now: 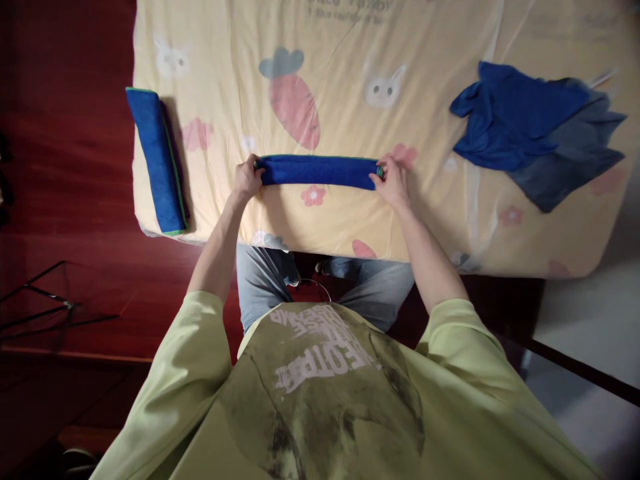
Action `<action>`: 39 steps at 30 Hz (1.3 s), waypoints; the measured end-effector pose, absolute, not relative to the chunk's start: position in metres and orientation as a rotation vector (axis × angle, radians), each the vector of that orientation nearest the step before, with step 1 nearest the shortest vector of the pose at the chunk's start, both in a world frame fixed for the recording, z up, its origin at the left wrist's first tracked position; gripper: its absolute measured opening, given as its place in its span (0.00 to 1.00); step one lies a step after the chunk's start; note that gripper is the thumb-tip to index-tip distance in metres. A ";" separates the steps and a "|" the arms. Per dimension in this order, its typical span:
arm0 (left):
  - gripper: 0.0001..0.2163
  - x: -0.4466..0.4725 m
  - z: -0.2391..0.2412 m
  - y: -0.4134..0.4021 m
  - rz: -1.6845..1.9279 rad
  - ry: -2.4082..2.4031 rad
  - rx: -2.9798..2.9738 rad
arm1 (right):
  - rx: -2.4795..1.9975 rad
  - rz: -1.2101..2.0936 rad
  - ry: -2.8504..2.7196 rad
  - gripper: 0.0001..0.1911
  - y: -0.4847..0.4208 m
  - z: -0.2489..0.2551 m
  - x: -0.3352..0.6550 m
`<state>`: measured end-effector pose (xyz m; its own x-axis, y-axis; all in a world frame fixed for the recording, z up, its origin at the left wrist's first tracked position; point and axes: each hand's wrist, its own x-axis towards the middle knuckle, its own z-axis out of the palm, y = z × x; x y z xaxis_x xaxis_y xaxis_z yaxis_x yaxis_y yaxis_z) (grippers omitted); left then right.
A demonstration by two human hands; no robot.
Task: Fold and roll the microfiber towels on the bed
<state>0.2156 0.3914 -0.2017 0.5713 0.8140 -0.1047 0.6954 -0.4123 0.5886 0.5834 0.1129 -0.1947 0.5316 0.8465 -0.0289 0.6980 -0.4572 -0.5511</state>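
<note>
A blue towel (320, 171) with green edging is folded into a long narrow strip in front of me, stretched from side to side. My left hand (248, 177) pinches its left end, and my right hand (393, 181) grips its right end, thumb and fingers closed on the folded layers. At the left edge of the bed lies another folded blue towel (156, 160), also edged in green. Off to the right is a loose heap of cloths, a bright blue cloth (520, 117) partly over a grey-blue cloth (565, 160).
The bed's yellow sheet (350, 220) is printed with carrots, rabbits and flowers. Its near edge runs just in front of my knees. Dark red floor (75, 167) shows on the left, with a thin black metal stand (65, 303) on it. A pale surface (590, 320) is at the right.
</note>
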 end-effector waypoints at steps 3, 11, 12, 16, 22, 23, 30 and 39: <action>0.23 0.212 -0.197 0.378 0.280 1.111 2.367 | -2.255 0.271 -1.447 0.24 0.101 -0.182 0.565; 0.37 0.201 -0.199 0.363 0.202 0.723 2.583 | -2.213 0.356 -1.725 0.33 0.086 -0.180 0.551; 0.37 0.200 -0.198 0.365 0.189 0.729 2.587 | -2.218 0.356 -1.722 0.32 0.088 -0.180 0.554; 0.31 0.199 -0.188 0.377 0.159 0.738 2.555 | -2.241 0.411 -1.647 0.27 0.101 -0.179 0.572; 0.16 0.212 -0.191 0.428 0.260 0.895 2.322 | -2.225 0.523 -1.413 0.24 0.129 -0.176 0.606; 0.15 0.218 -0.195 0.438 0.265 0.936 2.290 | -2.217 0.508 -1.382 0.26 0.134 -0.177 0.610; 0.16 0.250 -0.205 0.455 0.186 1.125 2.280 | -2.272 0.434 -1.295 0.28 0.156 -0.179 0.606; 0.37 0.267 -0.199 0.389 0.230 0.539 2.548 | -2.173 0.413 -1.805 0.37 0.150 -0.177 0.552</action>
<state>0.2668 0.3886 -0.1987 0.9064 0.4187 0.0559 0.3303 -0.7850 0.5242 0.5518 0.1495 -0.1772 0.1762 0.9837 -0.0367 0.9019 -0.1762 -0.3943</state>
